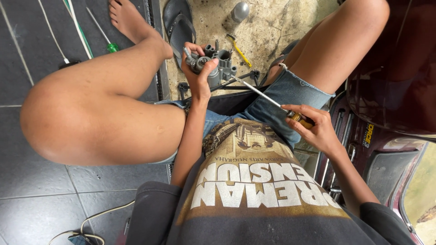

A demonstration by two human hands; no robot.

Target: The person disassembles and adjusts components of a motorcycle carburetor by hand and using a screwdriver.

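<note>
Landmark: the grey metal engine part (218, 63), plain dull grey all over, with no pattern.

- Screwdriver (272, 100), right of the part: bright silver shaft, amber-brown handle.
- Denim shorts (286, 95), below and right of the part: washed mid-blue, with a paler frayed hem.
- T-shirt (245, 190), below the part: charcoal grey with an ochre-brown printed panel and cream-white block lettering.
- Sandal (178, 25), above left of the part: black.
- Floor tiles (36, 41), far left of the part: dark slate grey with pale grout lines.
- Second screwdriver (105, 40), left of the part: green handle.
- Small tool (239, 51), just above right of the part: yellow.
- Bodywork (390, 81), far right of the part: glossy dark maroon.
</note>
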